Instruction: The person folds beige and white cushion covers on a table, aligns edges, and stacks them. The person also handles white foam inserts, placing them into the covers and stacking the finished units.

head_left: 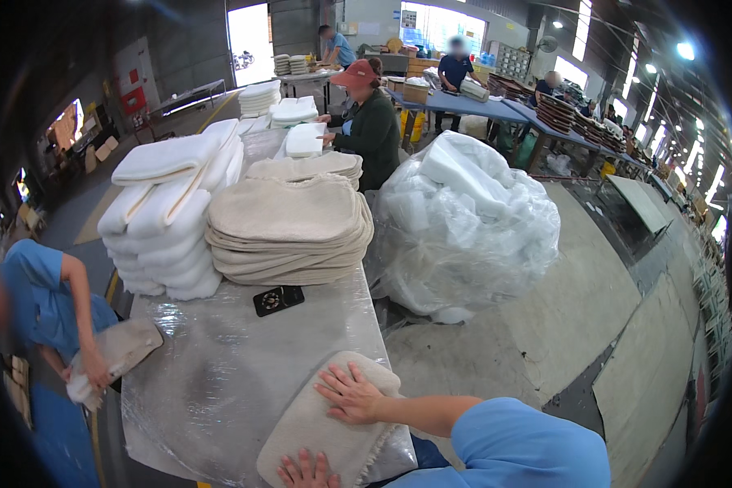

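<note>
A beige fleecy cushion cover (321, 427) lies at a slant on the near end of the plastic-covered table (195, 366). My right hand (351, 396) rests flat on its upper part, fingers spread. Lower down, by the bottom edge of the picture, my left hand (307, 472) presses on the same cover with its fingers apart; its wrist is out of sight. A fringe of loose threads shows along the cover's right side. Farther up the table stands a stack of similar beige covers (289, 215), with a black phone (278, 301) lying in front of it.
White folded pads (167, 211) are piled left of the beige stack. A big clear plastic bag (468, 232) of white filling stands right of the table. At left, a co-worker in blue holds another beige piece (118, 358). A person in a red cap (374, 130) handles white pads beyond.
</note>
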Available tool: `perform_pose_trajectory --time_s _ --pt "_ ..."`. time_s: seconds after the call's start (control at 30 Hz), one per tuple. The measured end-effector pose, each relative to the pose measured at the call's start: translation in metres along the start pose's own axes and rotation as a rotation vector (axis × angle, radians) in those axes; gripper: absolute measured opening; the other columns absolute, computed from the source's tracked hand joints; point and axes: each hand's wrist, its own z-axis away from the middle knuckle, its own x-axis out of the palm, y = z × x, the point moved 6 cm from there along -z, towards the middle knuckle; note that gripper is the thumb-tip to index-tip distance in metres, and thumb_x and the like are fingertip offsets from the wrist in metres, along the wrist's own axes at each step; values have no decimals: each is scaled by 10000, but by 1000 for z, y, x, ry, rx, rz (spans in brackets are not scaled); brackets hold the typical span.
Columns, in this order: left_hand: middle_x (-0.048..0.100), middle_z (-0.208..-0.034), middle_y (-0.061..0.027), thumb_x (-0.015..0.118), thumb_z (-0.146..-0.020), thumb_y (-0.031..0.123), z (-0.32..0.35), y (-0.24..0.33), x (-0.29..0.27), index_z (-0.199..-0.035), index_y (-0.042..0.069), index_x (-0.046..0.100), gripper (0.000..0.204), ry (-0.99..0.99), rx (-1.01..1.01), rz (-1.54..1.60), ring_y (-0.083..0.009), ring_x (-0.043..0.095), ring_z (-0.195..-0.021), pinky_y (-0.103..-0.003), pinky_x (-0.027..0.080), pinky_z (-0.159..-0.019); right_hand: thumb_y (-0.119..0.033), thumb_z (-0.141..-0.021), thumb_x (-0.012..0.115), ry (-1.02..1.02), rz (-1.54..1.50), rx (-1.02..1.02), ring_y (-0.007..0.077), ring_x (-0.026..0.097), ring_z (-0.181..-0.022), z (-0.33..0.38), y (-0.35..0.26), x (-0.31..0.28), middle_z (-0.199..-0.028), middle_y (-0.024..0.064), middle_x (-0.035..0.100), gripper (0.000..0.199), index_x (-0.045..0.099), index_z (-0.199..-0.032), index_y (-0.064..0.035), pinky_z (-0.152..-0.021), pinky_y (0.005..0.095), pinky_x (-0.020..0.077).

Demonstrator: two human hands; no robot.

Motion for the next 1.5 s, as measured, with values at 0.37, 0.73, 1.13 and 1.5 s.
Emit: perform_pose_trajectory --time_s 0.37,0.73,1.13,1.5 --pt "367 -1719 -239 581 -999 500 -3 9 -11 -1645 145 477 744 102 29 -2 -615 310 -1511 -783 218 -1206 -543 -1059 532 11 28 7 404 238 -1633 4 -1 -7 -1738 155 345 753 384 -1681 -146 -1263 721 180" --pt "370 -1736 -203 498 -1078 365 -125 -2 0 -1638 -5 421 676 -48 -200 260 -454 239 -1634 -617 101 -1329 -548 -1062 520 0 -51 10 410 243 -1628 2 5 -6 -1741 167 343 743 425 -1658 -114 -1272 703 176" --pt "487 -1622 -237 577 -1022 369 -64 52 -21 -1620 88 490 666 112 -80 -28 -500 471 -1450 -695 364 -1175 -489 -1068 540 43 -107 -33 383 255 -1636 -3 14 -5 -1745 143 349 685 426 -1661 -164 -1257 714 186" --pt "575 -1495 -290 593 -1027 335 -6 28 8 -1549 18 536 613 196 -234 -89 -496 525 -1391 -690 425 -1115 -476 -1081 519 -37 -217 -12 386 234 -1645 -2 17 -2 -1751 146 330 691 382 -1677 -155 -1279 708 156"
